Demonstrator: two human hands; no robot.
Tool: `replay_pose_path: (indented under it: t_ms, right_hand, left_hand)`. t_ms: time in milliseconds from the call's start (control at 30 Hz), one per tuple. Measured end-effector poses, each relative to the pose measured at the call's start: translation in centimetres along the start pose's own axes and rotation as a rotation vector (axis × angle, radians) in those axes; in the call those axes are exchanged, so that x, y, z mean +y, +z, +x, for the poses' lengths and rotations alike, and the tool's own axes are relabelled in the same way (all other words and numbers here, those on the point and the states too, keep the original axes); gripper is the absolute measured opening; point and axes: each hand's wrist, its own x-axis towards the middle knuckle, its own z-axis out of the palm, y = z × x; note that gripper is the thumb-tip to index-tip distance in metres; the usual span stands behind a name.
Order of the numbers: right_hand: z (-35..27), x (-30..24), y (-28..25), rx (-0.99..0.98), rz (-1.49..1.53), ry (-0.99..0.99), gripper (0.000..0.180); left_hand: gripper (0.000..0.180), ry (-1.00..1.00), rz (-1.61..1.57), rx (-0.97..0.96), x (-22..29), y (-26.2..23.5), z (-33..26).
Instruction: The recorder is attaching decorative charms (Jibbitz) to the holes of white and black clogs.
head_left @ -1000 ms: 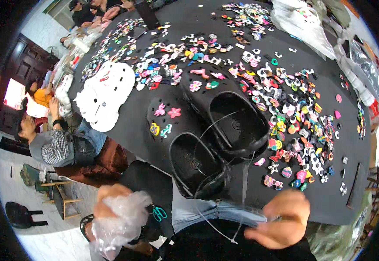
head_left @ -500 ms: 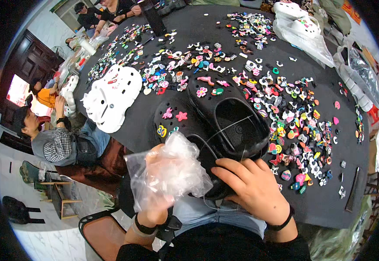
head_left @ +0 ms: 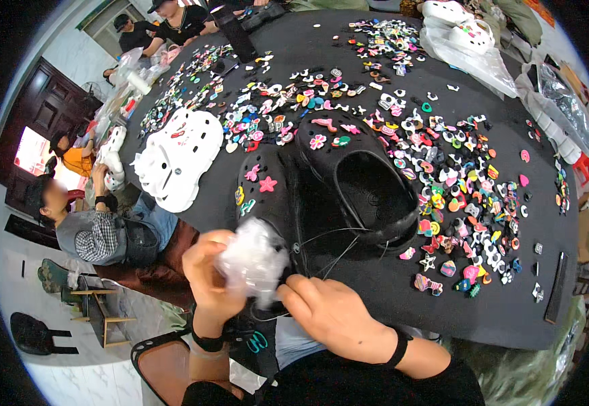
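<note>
My left hand is closed on a crumpled clear plastic bag, bunched up at the opening of the left black clog. This clog is tilted on its side, with pink and other colored charms on its toe. My right hand has its fingers curled around the heel end of the same clog, which the bag and fingers partly hide. Just right of it sits the other black clog, upright, with several charms on its toe. A thin clear tie loops between the two clogs.
Loose shoe charms cover much of the black table. A white clog pair lies at left; bagged white clogs stand far right. A black bar lies near the right edge. A seated person works at left.
Both hands have moved left. The left clog has rolled onto its side, and the plastic bag is bunched smaller. My right hand has shifted from the clogs' middle to the left clog's heel.
</note>
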Motion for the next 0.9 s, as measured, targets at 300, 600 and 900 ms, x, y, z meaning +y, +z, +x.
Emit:
replay_pose_path:
  t_ms: [300, 600, 900]
  right_hand:
    - [-0.9, 0.6, -1.4, -0.08, -0.048, 0.036, 0.045]
    - [-2.2, -0.5, -3.6, -0.14, -0.042, 0.068, 0.051]
    - [-5.9, 1.9, -10.1, 0.035, 0.048, 0.235, 0.04]
  left_hand:
    - [0.017, 0.067, 0.893, -0.291, 5.0, 1.8, 4.6]
    - [0.01, 0.318, 0.981, -0.732, 2.0, 3.0, 6.7]
    - [0.03, -0.09, 0.546, -0.514, 5.2, -0.1, 6.3]
